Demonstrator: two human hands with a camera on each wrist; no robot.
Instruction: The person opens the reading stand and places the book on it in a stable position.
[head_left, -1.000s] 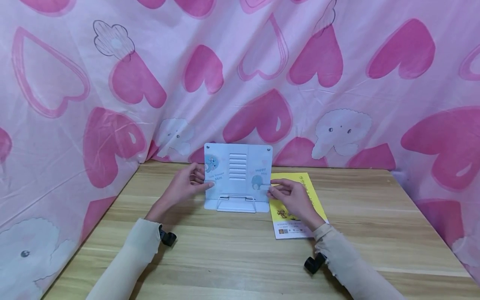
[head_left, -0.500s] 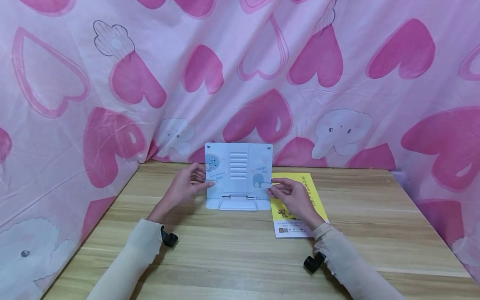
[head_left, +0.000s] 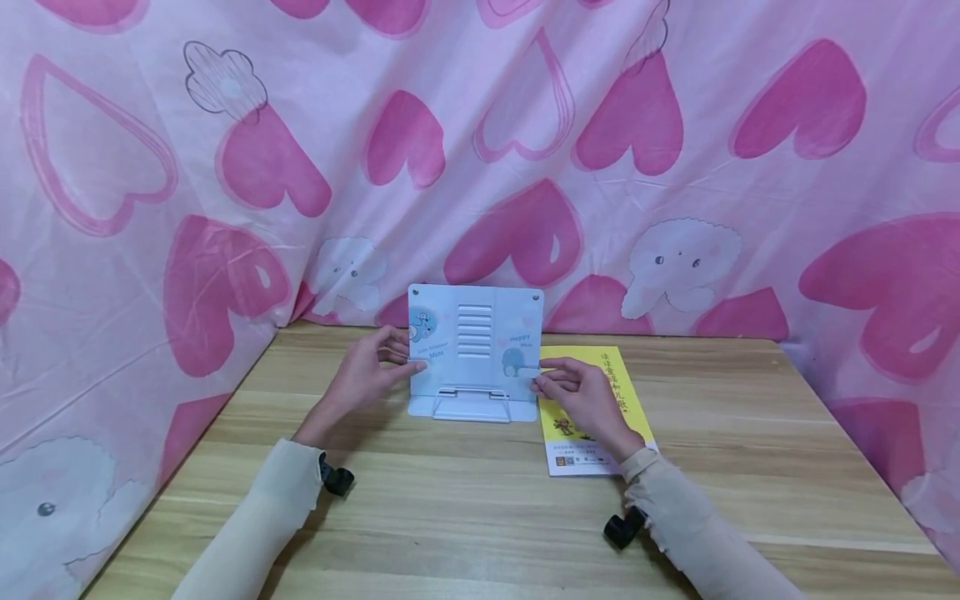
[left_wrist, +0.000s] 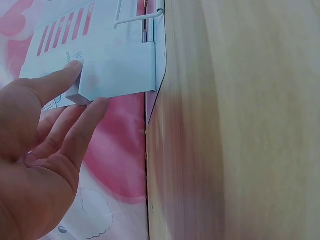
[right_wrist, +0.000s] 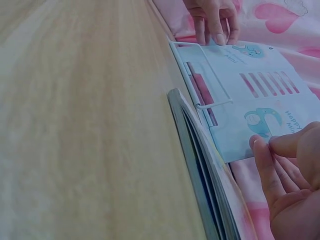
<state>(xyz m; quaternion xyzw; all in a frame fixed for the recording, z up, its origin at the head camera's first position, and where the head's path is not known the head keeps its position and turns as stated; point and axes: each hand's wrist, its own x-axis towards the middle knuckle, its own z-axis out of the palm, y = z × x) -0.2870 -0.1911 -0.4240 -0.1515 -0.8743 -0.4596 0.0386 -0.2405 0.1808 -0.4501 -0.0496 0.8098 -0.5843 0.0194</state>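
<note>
A pale blue metal book stand [head_left: 510, 312] with slots, cartoon prints and a wire bracket [head_left: 472, 420] stands upright near the table's back edge. My left hand [head_left: 367, 367] holds its left edge, thumb on the front. In the left wrist view the left thumb presses at a small side clip [left_wrist: 75, 96], with the fingers behind and below. My right hand [head_left: 588, 396] pinches the right side clip [head_left: 528, 373] between thumb and fingers. Beneath the right hand lies a yellow book [head_left: 611, 362], closed and partly hidden; its page edges [right_wrist: 210, 165] show in the right wrist view.
The wooden table [head_left: 465, 517] runs back to a pink heart-patterned cloth [head_left: 420, 50] hanging behind and at the sides. Close behind the stand is that cloth. A black wrist camera [head_left: 337, 479] sits at the left cuff, and another black camera [head_left: 622, 529] at the right.
The book stand has shifted very slightly back, away from me. Both hands keep the same hold on its sides. The yellow book stays nearly in place.
</note>
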